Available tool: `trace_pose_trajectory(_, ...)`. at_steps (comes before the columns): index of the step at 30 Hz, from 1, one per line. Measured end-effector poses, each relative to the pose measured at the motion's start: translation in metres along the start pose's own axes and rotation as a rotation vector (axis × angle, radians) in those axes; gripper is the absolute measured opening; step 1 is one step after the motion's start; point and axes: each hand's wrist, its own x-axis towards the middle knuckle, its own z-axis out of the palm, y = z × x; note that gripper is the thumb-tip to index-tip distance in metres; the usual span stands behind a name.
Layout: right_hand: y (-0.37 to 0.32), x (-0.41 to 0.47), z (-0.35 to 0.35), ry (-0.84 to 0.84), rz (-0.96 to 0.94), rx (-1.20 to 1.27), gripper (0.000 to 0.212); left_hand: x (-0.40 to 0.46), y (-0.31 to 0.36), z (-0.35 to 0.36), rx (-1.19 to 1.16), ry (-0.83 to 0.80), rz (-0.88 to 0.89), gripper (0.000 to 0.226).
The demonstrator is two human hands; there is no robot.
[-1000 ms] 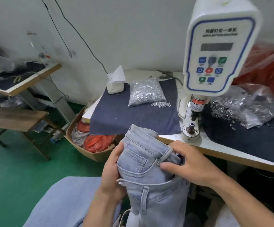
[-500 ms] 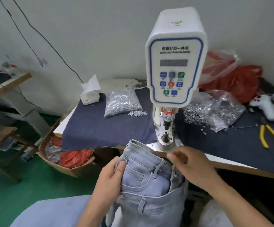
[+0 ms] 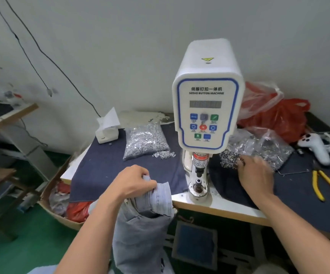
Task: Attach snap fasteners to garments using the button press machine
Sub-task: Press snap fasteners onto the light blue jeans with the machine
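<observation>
Left hand (image 3: 131,182) grips bunched jeans (image 3: 146,218) near the button machine (image 3: 205,107); right hand (image 3: 256,175), blurred, reaches loose fasteners (image 3: 229,158) on the table (image 3: 219,207).

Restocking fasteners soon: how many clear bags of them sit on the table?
2. One bag lies left of the button machine; another bag lies right of it, by the right hand. Others may be hidden behind.

Pliers (image 3: 328,186) right of machine (image 3: 206,115).
</observation>
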Motion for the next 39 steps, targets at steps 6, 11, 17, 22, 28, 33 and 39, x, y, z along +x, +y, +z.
trace_pose_trajectory(6,-0.006,0.002,0.006,0.017,0.007,-0.045,0.019,0.068,0.018,0.036,-0.215,0.338,-0.161,0.037)
trace_pose_trajectory(11,-0.006,0.005,0.006,0.048,0.054,0.043,0.01,0.091,0.013,0.066,-0.058,0.42,-0.206,0.027)
trace_pose_trajectory(17,0.0,0.005,0.008,0.108,0.07,0.228,0.006,0.097,0.014,0.071,0.018,0.465,-0.101,0.027)
trace_pose_trajectory(22,0.005,0.002,0.011,0.099,0.125,0.377,0.008,0.097,0.014,0.074,0.024,0.484,-0.103,0.026)
trace_pose_trajectory(28,0.007,-0.002,0.01,0.126,0.151,0.401,0.013,0.097,0.014,0.074,0.017,0.477,-0.108,0.025)
trace_pose_trajectory(33,-0.006,-0.01,-0.01,0.239,-0.059,0.424,0.014,0.098,0.016,0.074,0.015,0.491,-0.091,0.025)
trace_pose_trajectory(39,-0.057,-0.042,-0.041,-0.358,0.403,1.108,0.012,0.095,0.013,0.075,-0.08,0.547,-0.085,0.019)
